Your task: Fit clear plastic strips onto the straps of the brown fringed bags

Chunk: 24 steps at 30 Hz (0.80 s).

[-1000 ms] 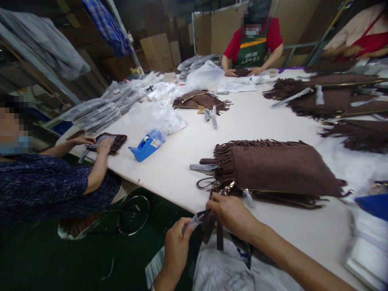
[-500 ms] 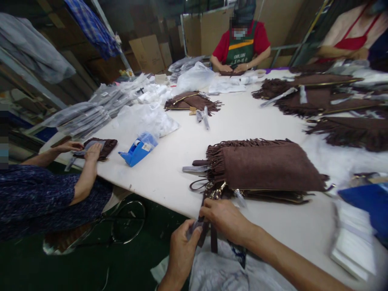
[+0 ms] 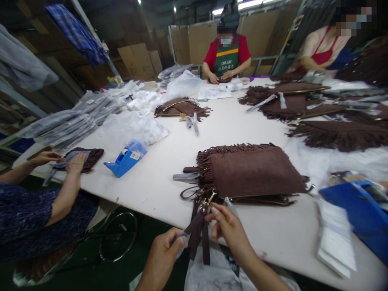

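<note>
My left hand point(image 3: 163, 252) pinches a dark brown strap point(image 3: 197, 224) partly wrapped in thin clear plastic, beyond the table's front edge. My right hand point(image 3: 227, 226) is beside the strap's upper end, close to a gold metal clasp point(image 3: 209, 200). Its fingers are curled, and what lies between the fingertips is partly hidden. Other brown strap ends hang down between my hands. Just behind the clasp lies a stack of brown suede fringed bags point(image 3: 245, 171), their fringe toward the left and back, with gold zippers along the front.
A blue tape dispenser point(image 3: 125, 159) stands left on the white table point(image 3: 163, 169). Further back is another fringed bag point(image 3: 178, 108). Plastic-wrapped packs point(image 3: 63, 125) lie at left. White sheets point(image 3: 335, 238) and a blue box point(image 3: 360, 214) are at right. Co-workers handle bags at left and back.
My right hand has drawn away from my left hand, up to the clasp. The left hand keeps the strap, which now shows at more length between the hands. The view has shifted right.
</note>
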{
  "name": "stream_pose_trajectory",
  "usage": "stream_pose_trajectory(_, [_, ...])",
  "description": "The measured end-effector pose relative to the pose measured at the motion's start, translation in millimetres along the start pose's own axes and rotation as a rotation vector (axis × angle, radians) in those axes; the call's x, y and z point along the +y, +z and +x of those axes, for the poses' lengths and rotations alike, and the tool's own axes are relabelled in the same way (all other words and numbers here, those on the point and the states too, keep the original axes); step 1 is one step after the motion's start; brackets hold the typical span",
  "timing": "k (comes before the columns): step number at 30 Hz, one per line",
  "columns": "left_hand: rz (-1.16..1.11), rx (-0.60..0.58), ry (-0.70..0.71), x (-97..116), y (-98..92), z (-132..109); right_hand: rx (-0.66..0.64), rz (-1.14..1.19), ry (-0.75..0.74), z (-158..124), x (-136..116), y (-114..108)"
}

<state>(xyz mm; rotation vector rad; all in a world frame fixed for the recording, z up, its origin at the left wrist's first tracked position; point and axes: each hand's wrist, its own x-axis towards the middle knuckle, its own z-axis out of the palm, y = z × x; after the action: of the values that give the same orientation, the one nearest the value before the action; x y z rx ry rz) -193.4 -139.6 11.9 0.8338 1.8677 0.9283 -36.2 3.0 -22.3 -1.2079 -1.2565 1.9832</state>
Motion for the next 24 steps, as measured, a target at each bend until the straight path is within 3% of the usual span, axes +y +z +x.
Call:
stream_pose_trajectory(4, [-0.079,-0.017,-0.008,-1,6.7,6,0.016,0.304,0.104,14,-3,8])
stream_pose_trajectory(8, [-0.142,0.004,-0.017,3,15.5,16,-0.042,0.44,0.156,22,-2,8])
stream_pose_trajectory(18, [-0.403,-0.016,-0.026,20,45.6,52,-0.037,0.38,0.139,15,-5,10])
stream_pose_trajectory(24, [-0.532,-0.053,-0.027,33,54.2,58,-0.022,0.315,0.08,16,-3,5])
